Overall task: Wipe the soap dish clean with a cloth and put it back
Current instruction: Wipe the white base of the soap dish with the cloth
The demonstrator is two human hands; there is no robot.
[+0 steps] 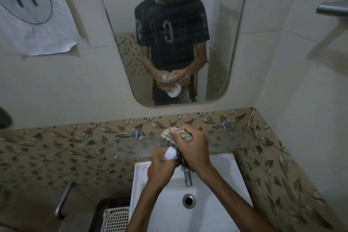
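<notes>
I hold a small white soap dish in my left hand, above the back of the white sink. My right hand grips a striped grey-beige cloth bunched against the dish. Most of the dish is hidden by my fingers and the cloth. Both hands meet over the tap. The mirror repeats the scene: dish low, cloth above it.
A clear glass shelf on two metal pegs runs along the leaf-patterned tile just behind my hands. Something red lies on the sink's left rim. A white perforated basket stands lower left, beside a metal pipe.
</notes>
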